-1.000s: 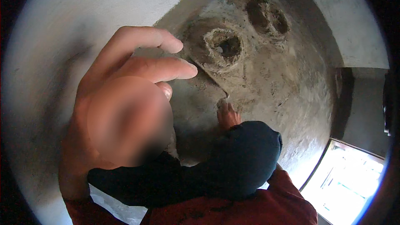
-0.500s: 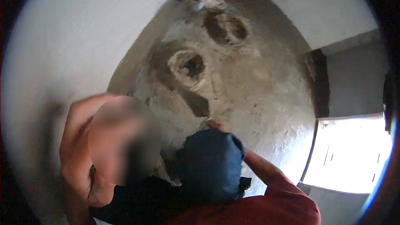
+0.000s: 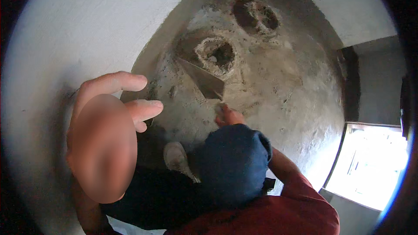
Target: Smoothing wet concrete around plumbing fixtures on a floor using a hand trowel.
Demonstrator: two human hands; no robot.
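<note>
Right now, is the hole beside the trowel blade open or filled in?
Open: the hole shows a dark hollow inside its rough rim, beside the trowel. I cannot tell its depth.

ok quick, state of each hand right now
Left hand: open, loosely curled, no held object visible.
Right hand: closed, holding the trowel by its handle end.

We have a pale wall point(image 3: 87, 21) on our left and a second pale wall point(image 3: 352, 11) at the upper right, a darker band point(image 3: 300, 4) running along its foot. Between them we see rough grey-brown floor point(image 3: 300, 69), broken by a ragged hole point(image 3: 224, 55) and, farther up, a pair of holes point(image 3: 245, 14). At the lower right, a bright opening point(image 3: 370, 163) glares white below a grey wall point(image 3: 379, 85)
</note>
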